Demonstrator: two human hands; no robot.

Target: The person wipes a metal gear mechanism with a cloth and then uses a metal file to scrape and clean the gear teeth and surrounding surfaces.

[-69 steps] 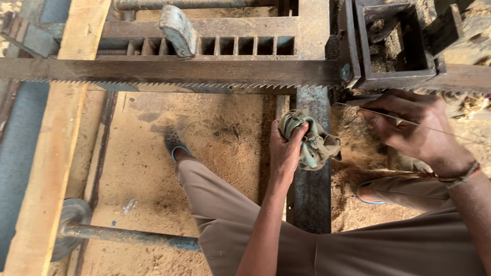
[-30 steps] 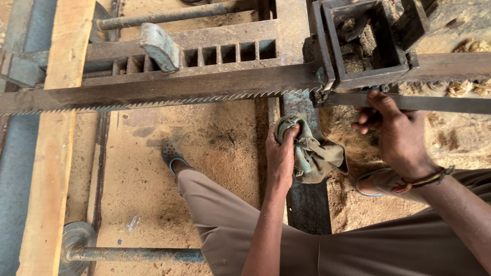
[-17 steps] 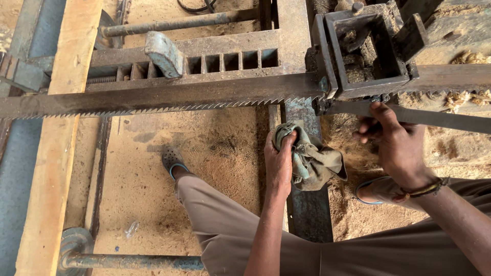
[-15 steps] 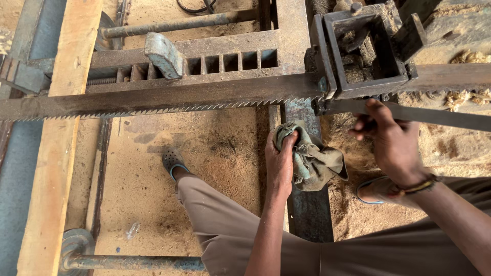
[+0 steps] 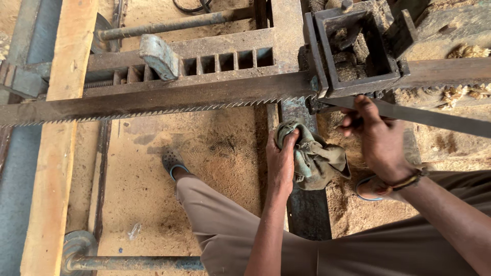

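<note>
Greenish rag (image 5: 314, 158) bunched in closed left hand (image 5: 280, 162) (over steel beam (image 5: 307, 209)); right hand (image 5: 378, 140) curled around flat bar (image 5: 434, 117).

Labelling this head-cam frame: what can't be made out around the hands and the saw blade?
- Right hand: its fingers curl around the flat metal bar, so the contact underneath is hidden.
- Left hand: its palm side is buried in the rag.
- Saw blade: the left end is cut off by the frame edge.
- Right foot: mostly hidden behind the right wrist.
</note>
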